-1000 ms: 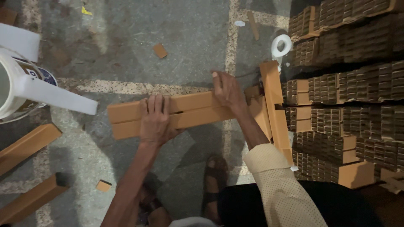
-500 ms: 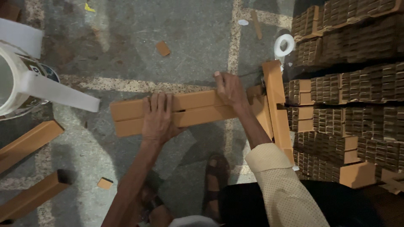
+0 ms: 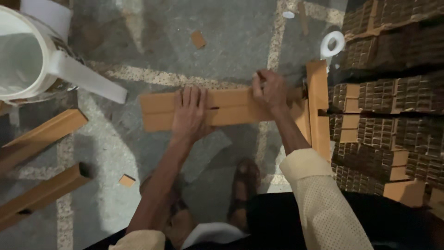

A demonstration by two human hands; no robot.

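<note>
Head view: two hands on a cardboard strip

Head camera looks down on a stone floor (image 3: 152,46). A long cardboard strip (image 3: 231,109) lies flat there, its right end reaching an upright cardboard piece (image 3: 318,106). The left hand (image 3: 190,113) lies flat on the strip, fingers spread, clamped on nothing. The right hand (image 3: 270,90) is curled at the strip's upper edge near its right end; whether it pinches something I cannot tell. Stacked cardboard (image 3: 384,102) stands just right. A tape roll (image 3: 333,44) lies beyond.

Risk, as I judge it: if the flat hand eases, the strip could slide or buckle and shift off line.
</note>
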